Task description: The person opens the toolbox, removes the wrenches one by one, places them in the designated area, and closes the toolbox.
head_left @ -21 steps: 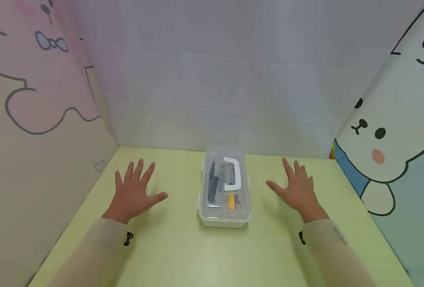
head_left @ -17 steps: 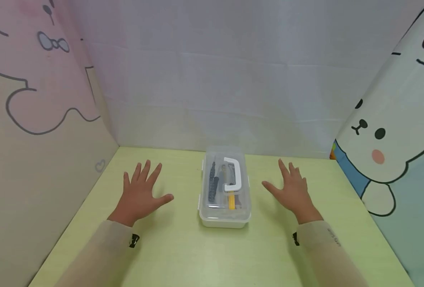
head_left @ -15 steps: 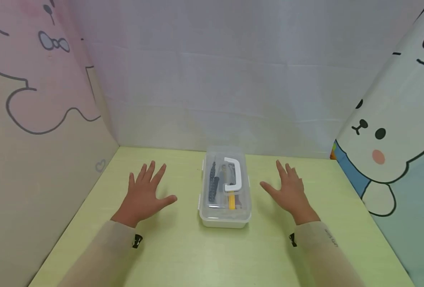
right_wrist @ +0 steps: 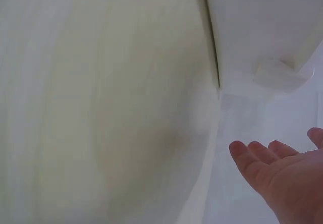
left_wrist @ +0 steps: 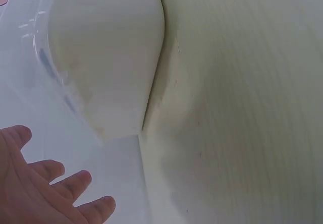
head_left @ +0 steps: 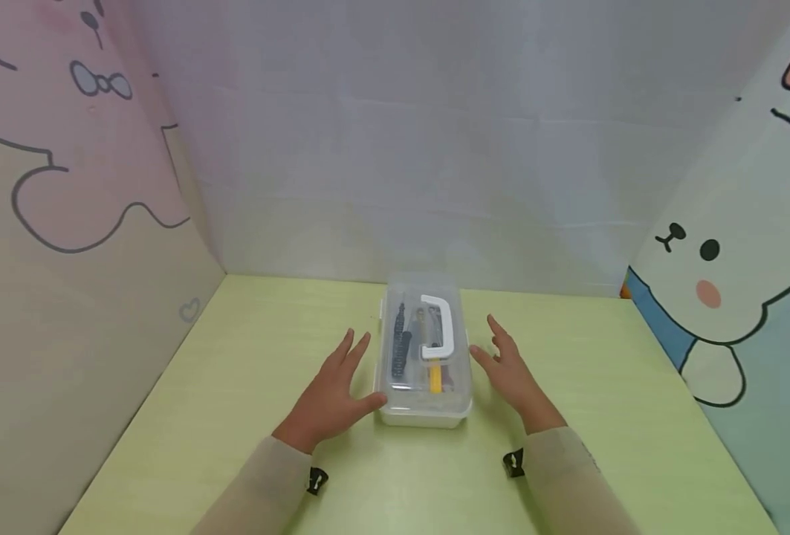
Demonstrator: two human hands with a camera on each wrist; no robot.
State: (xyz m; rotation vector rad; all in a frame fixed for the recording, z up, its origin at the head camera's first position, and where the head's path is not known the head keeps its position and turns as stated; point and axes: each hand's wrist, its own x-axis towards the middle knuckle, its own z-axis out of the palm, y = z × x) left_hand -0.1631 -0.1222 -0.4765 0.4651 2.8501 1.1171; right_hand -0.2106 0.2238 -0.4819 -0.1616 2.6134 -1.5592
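Head view first, and the clear plastic box sat right between the two hands, on the pale yellow-green tabletop, its far end close to the back wall! On the left flank came the left hand, fingers straight and fanned, the thumb stuck out so far that its tip overlapped the box's near left edge; touching or just short, you could not tell. Over on the other flank, the right hand was just beside the box, fingers relaxed and extended, thumb tip next to the lid's right edge. Left wrist view, and the box's pale side loomed up top, above those spread fingers, a gap showing between! Right wrist view, much the same: box in the upper corner, a latch on its side, loosely stretched fingers below and apart from it. Through the lid, dark tools lay to the left, a yellow piece toward the near end, and the white handle rested on top. And from the right-hand side, a cartoon rabbit looked on!
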